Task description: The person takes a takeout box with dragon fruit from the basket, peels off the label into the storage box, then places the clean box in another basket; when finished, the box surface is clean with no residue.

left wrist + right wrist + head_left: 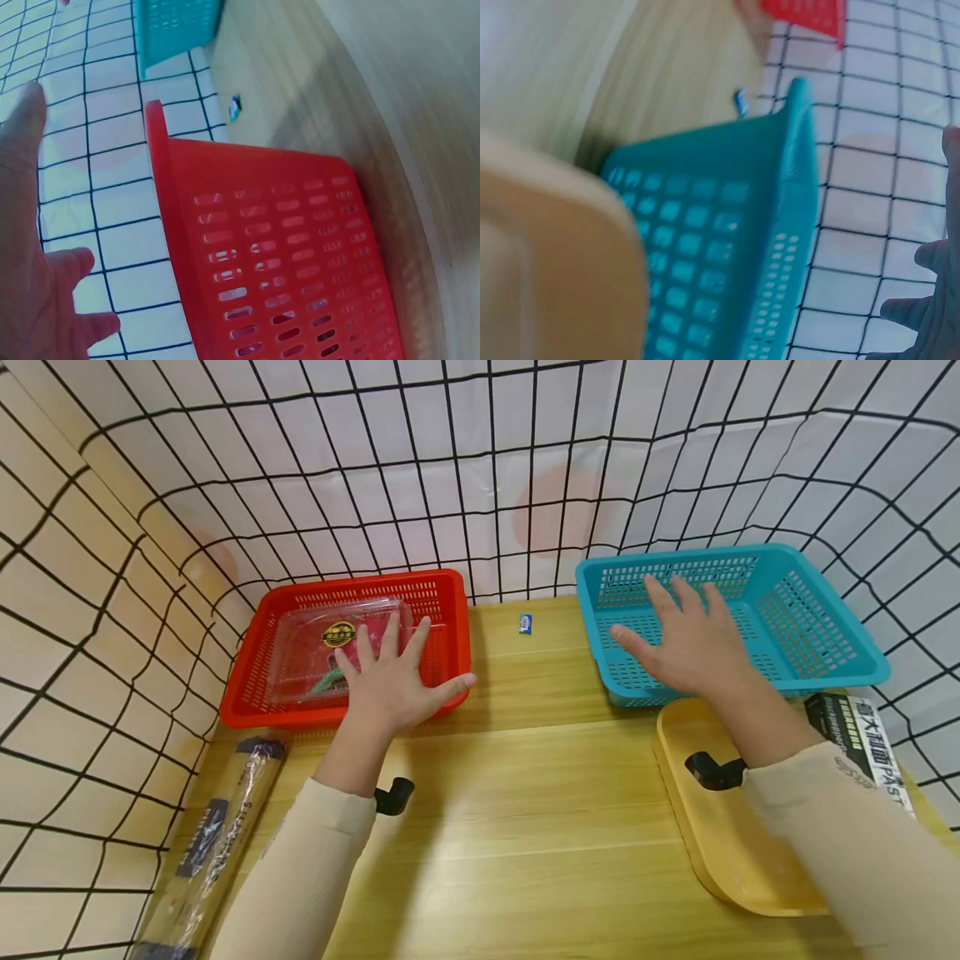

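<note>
My left hand [393, 687] hovers with spread fingers over the near right part of a red basket [459, 647]. Inside that basket lies a clear plastic box [300, 647] with a round black-and-yellow label; something green and pink shows there, partly behind the fingers. My right hand [693, 647], fingers also spread, is above a blue-green basket [813, 672] and holds nothing. In the left wrist view the hand [45, 300] appears beside the red basket's side wall [262, 240]. The right wrist view has the other hand [934, 315] at its right edge, apart from the blue-green basket [697, 217].
A small blue packet [525, 624] lies between the baskets. On the right, a yellow tray [738, 852] sits partly under my forearm, beside a black-and-white pasta package [862, 735]. A long clear package [225, 835] lies at the left. Black wire mesh [491, 468] encloses the wooden table [517, 827].
</note>
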A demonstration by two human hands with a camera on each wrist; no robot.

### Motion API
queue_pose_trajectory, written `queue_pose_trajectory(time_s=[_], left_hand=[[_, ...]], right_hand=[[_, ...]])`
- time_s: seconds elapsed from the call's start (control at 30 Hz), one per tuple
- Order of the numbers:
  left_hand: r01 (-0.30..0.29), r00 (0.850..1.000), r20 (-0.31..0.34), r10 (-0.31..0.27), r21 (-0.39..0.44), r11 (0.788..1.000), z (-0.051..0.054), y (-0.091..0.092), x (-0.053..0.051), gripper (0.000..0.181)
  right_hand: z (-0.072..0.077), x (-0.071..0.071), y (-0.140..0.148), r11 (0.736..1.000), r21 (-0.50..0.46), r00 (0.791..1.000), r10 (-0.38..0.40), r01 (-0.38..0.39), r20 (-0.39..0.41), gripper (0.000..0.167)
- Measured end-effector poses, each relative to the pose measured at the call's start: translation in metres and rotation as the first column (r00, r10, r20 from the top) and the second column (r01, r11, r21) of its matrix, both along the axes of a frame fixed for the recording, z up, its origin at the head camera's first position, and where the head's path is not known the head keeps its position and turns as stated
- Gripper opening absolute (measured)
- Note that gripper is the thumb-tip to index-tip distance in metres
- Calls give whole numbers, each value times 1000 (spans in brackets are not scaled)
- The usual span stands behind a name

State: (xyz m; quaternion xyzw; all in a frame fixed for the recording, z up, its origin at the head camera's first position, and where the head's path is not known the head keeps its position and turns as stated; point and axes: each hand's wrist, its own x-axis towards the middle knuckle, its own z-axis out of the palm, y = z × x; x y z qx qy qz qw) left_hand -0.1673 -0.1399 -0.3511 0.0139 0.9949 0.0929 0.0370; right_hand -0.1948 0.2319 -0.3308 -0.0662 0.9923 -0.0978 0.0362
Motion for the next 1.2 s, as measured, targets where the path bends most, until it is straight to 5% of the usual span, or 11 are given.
queue_pose_trajectory(time_s=[0.3, 0.57, 0.73, 0.87, 1.07, 1.2], left_hand=[[-19, 988, -150, 25, 41, 999, 3, 2, 12, 99], [-7, 941, -334, 63, 168, 986, -4, 1, 26, 80], [-56, 910, -377, 171, 296, 953, -14, -2, 37, 71], [-98, 852, -433, 293, 418, 903, -24, -5, 47, 61], [-128, 752, -435, 496, 641, 757, -38, -11, 61, 50], [-153, 681, -431, 593, 708, 689, -52, -21, 63, 45]], right_hand=[[17, 23, -27, 977, -206, 996, 35, -51, -82, 87], [19, 44, -52, 931, -357, 989, 18, -69, -144, 79], [10, 51, -68, 902, -424, 985, 5, -80, -174, 75], [2, 55, -83, 882, -463, 984, 10, -93, -178, 73], [-15, 63, -102, 853, -505, 980, 39, -134, -193, 67], [-26, 68, -113, 823, -534, 977, 109, -192, -182, 62]])
